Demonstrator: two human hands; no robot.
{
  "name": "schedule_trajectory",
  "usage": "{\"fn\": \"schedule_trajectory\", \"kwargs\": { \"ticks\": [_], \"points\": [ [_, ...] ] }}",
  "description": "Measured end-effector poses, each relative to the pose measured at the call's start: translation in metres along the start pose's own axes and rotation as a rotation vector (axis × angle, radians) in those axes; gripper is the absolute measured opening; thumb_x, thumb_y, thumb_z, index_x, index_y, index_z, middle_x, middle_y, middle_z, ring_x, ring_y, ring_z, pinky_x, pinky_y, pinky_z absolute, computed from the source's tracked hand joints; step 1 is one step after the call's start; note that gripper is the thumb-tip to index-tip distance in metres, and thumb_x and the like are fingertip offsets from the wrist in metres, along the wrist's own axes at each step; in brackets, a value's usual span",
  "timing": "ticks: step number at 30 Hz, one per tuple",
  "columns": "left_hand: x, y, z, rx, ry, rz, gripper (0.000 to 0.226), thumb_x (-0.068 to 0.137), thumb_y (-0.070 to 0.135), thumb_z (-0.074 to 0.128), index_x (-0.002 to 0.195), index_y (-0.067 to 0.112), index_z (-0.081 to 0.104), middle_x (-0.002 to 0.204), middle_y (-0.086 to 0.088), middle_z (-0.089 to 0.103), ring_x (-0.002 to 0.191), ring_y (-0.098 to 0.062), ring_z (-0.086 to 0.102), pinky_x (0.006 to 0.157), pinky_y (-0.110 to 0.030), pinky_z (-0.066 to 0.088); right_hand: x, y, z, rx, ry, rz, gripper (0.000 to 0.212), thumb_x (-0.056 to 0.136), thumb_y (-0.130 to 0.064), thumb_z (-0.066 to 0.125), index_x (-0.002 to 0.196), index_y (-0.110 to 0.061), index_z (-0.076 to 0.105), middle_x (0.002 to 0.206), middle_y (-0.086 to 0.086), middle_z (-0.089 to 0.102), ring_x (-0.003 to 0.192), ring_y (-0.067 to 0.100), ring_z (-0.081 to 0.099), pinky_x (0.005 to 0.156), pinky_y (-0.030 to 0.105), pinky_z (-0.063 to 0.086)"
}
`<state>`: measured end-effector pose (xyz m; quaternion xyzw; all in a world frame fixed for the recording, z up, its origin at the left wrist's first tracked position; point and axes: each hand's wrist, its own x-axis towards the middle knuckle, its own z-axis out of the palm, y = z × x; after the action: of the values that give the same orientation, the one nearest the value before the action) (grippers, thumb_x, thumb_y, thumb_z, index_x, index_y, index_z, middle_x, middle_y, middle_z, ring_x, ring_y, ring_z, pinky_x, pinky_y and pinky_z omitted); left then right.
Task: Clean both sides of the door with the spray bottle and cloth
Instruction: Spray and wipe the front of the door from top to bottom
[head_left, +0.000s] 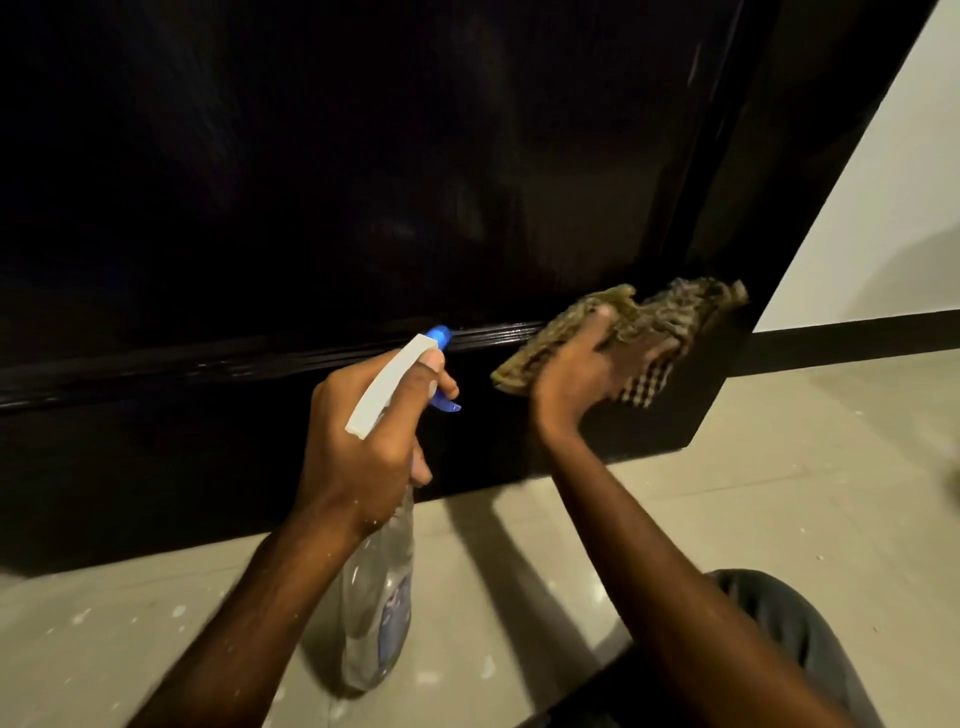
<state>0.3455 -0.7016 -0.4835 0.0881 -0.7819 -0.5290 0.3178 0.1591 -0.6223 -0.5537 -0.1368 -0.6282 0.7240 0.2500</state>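
Left grip (363, 441): closed round the neck of the spray bottle (382, 571), nozzle aimed at the door (363, 156).
Bottle label (393, 608): blue; writing unreadable.
Right grip (576, 384): cloth (623, 322) clutched, pressed against the door's lower right edge.
Floor (779, 493): pale, speckled tiles.
Wall (893, 197): white, dark skirting (857, 338).

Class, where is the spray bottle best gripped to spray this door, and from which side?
Grip the spray bottle at its narrow neck below the white head, from behind, as the left hand does: the blue nozzle faces the door and the trigger sits in front.
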Motion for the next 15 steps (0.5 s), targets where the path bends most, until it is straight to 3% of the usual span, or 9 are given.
{"fn": "schedule_trajectory", "kwargs": {
  "ticks": [4, 6, 10, 11, 15],
  "points": [
    [0.0, 0.013, -0.007, -0.045, 0.02, 0.013, 0.039, 0.094, 0.036, 0.045, 0.079, 0.009, 0.068, 0.077, -0.008, 0.074, 0.029, -0.02, 0.049, 0.04, -0.027, 0.042, -0.001, -0.028, -0.004, -0.26, -0.311, -0.823, 0.074, 0.096, -0.041, 0.039, 0.16, -0.016, 0.011, 0.168, 0.015, 0.003, 0.154, 0.016, -0.013, 0.124, 0.035, -0.009],
    [0.0, 0.018, -0.01, -0.043, 0.03, 0.031, 0.039, 0.095, 0.036, 0.045, 0.08, 0.009, 0.068, 0.078, -0.008, 0.075, 0.03, -0.021, 0.05, 0.04, -0.029, 0.044, 0.022, -0.043, 0.001, -0.307, -0.274, -0.933, 0.072, 0.096, -0.04, 0.04, 0.159, -0.018, 0.014, 0.167, 0.014, 0.007, 0.153, 0.013, -0.013, 0.124, 0.038, -0.008],
    [0.002, 0.03, -0.023, -0.072, 0.082, 0.05, 0.043, 0.094, 0.041, 0.045, 0.08, 0.009, 0.069, 0.071, -0.014, 0.072, 0.03, -0.022, 0.049, 0.04, -0.03, 0.043, 0.005, -0.088, 0.02, -0.311, -0.209, -0.912, 0.073, 0.095, -0.036, 0.046, 0.159, -0.015, 0.021, 0.167, 0.016, 0.012, 0.154, 0.019, -0.005, 0.125, 0.044, 0.0],
    [0.004, 0.034, -0.029, -0.082, 0.106, 0.056, 0.044, 0.094, 0.044, 0.045, 0.08, 0.009, 0.069, 0.068, -0.016, 0.071, 0.031, -0.025, 0.051, 0.04, -0.03, 0.044, -0.003, -0.094, 0.025, -0.341, -0.221, -0.979, 0.072, 0.096, -0.037, 0.048, 0.159, -0.016, 0.022, 0.167, 0.015, 0.014, 0.154, 0.02, -0.002, 0.125, 0.043, 0.002],
    [0.014, 0.053, -0.047, -0.099, 0.151, 0.07, 0.044, 0.095, 0.042, 0.046, 0.08, 0.007, 0.068, 0.068, -0.017, 0.07, 0.033, -0.034, 0.052, 0.042, -0.035, 0.044, -0.002, -0.105, 0.026, -0.542, -0.41, -1.643, 0.062, 0.1, -0.045, 0.043, 0.157, -0.025, 0.031, 0.165, 0.004, 0.021, 0.155, 0.019, 0.011, 0.124, 0.038, 0.013]
  ]
}}
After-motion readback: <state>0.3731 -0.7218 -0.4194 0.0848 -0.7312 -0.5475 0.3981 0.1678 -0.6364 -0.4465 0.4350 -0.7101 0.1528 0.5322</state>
